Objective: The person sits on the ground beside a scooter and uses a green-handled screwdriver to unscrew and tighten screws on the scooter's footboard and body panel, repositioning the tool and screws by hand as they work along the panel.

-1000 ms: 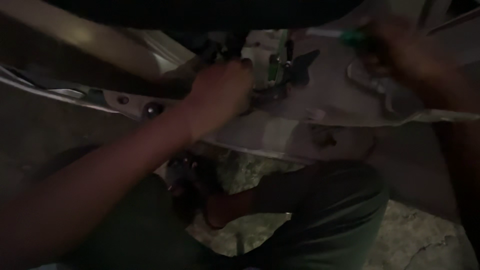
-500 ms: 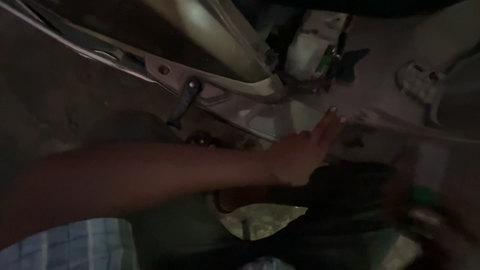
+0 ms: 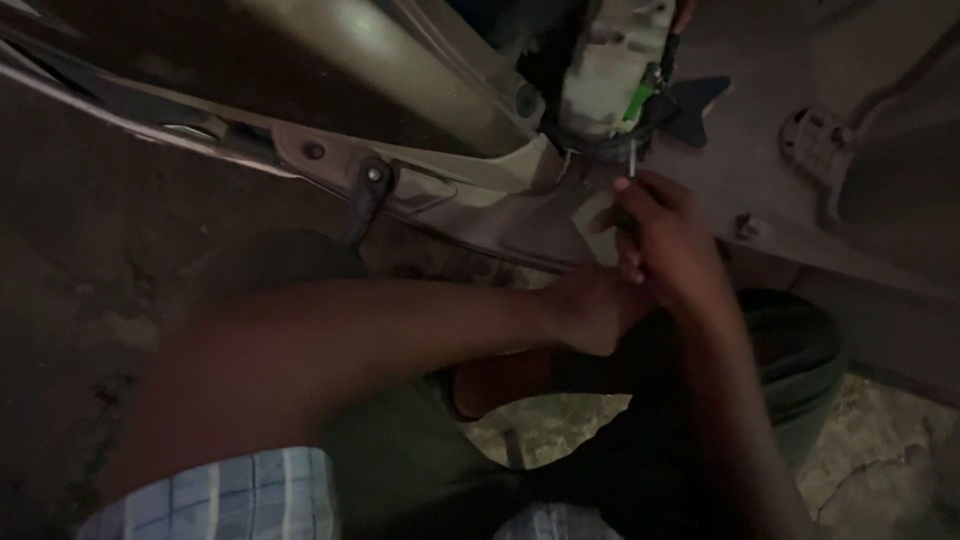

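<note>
My right hand (image 3: 665, 245) has come back up, clenched on a thin screwdriver (image 3: 632, 165) whose tip now points at the pale latch unit (image 3: 605, 70) on the vehicle panel (image 3: 720, 190). My left hand (image 3: 590, 310), loosely curled and empty, has dropped just beneath it.

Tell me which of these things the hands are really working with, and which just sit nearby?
In use:
- right hand, holding a thin metal tool
- pale part with green piece, at the tool's tip
- left hand, beside the right

Just nearby:
- black lever
- round perforated fitting
- cracked ground
</note>
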